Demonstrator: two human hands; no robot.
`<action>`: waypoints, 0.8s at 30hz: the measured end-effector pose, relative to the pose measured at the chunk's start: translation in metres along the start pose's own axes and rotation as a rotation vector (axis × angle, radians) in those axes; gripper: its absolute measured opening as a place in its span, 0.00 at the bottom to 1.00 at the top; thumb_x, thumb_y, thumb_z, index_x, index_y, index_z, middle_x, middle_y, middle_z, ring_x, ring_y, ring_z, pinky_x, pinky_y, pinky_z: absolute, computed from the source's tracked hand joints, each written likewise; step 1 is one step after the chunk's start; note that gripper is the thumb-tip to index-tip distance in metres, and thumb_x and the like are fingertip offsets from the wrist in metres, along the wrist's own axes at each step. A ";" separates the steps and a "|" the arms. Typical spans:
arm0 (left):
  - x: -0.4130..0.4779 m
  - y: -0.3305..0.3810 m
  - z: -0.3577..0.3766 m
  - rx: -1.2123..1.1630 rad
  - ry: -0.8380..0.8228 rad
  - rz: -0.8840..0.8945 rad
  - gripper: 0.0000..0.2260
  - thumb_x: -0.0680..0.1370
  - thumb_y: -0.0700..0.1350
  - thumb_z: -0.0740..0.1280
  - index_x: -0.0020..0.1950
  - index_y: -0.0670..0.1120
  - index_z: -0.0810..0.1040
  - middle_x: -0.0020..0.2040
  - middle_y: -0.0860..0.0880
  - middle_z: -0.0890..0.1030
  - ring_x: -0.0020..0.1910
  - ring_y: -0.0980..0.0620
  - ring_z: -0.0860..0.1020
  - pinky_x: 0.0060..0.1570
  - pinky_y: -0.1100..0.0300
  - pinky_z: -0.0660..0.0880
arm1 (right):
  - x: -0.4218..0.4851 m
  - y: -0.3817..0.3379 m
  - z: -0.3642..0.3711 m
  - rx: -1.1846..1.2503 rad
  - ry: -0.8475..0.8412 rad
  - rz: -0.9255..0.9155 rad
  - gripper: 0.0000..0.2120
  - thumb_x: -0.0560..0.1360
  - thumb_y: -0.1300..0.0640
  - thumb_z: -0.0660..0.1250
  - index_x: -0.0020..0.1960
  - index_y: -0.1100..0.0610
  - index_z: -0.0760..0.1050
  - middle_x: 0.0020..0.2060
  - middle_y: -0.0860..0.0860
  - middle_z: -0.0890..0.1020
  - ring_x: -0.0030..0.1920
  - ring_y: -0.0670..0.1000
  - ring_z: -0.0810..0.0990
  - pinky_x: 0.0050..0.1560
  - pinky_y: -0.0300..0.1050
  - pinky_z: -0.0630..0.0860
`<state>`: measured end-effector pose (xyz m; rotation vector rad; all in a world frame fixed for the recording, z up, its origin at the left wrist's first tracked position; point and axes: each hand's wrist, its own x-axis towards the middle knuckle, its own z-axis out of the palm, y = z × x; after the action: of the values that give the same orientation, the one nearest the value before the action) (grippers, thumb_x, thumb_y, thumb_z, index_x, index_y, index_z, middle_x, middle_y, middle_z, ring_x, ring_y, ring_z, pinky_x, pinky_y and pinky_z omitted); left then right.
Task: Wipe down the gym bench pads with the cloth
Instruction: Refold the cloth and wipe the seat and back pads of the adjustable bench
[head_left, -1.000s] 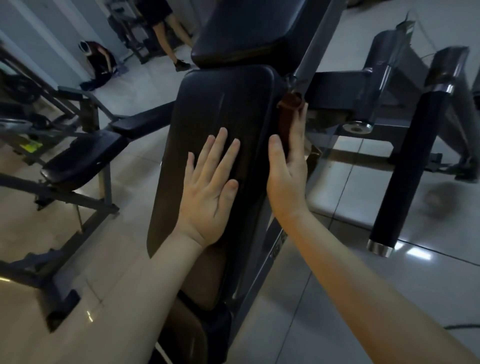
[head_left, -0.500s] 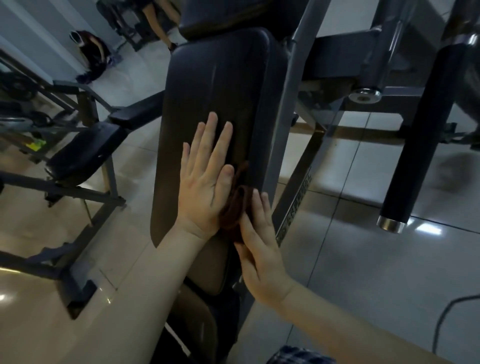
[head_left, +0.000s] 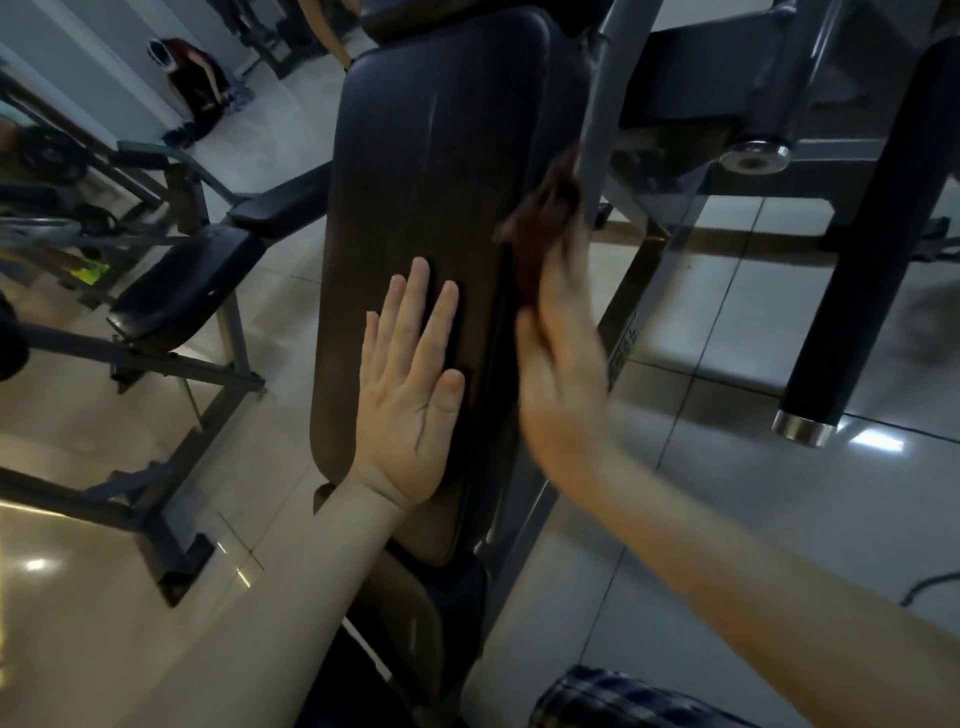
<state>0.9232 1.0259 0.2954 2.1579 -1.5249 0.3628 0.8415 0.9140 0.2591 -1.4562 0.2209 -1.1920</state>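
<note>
The left grip (head_left: 410, 395) lies flat on the dark padded surface (head_left: 436, 156). The blurred right grip (head_left: 561, 364), fingers straight, presses a brown cloth (head_left: 545, 208) to its edge, above glossy floor tiles (head_left: 727, 493).

Both forearms (head_left: 249, 623) are bare down to the lower edge of the frame. The left hand (head_left: 410, 395) shows sharply, the right hand (head_left: 561, 364) is blurred. At bottom centre-right lies checked fabric (head_left: 613, 696), dark blue with pale lines.
</note>
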 end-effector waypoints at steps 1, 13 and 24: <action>0.000 -0.001 0.001 -0.001 0.006 0.002 0.24 0.84 0.56 0.45 0.79 0.51 0.52 0.80 0.48 0.51 0.80 0.46 0.49 0.78 0.44 0.45 | -0.031 0.003 0.005 -0.041 -0.071 -0.027 0.31 0.80 0.65 0.53 0.79 0.54 0.47 0.79 0.51 0.45 0.79 0.58 0.44 0.77 0.62 0.47; -0.003 -0.001 0.001 0.040 0.008 -0.009 0.25 0.84 0.57 0.46 0.79 0.49 0.53 0.80 0.44 0.53 0.80 0.45 0.49 0.78 0.44 0.46 | -0.039 0.022 0.009 -0.299 -0.114 -0.333 0.33 0.80 0.62 0.56 0.79 0.50 0.43 0.78 0.46 0.41 0.78 0.53 0.41 0.77 0.56 0.44; -0.003 0.001 0.002 0.033 0.014 -0.034 0.24 0.84 0.52 0.50 0.79 0.49 0.54 0.80 0.43 0.53 0.80 0.46 0.49 0.78 0.43 0.45 | -0.050 0.004 0.016 -0.098 0.001 -0.121 0.24 0.82 0.61 0.54 0.78 0.56 0.57 0.78 0.53 0.53 0.78 0.57 0.51 0.77 0.57 0.54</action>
<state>0.9213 1.0274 0.2929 2.1989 -1.4828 0.3942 0.8323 0.9585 0.2332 -1.5729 0.1966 -1.2951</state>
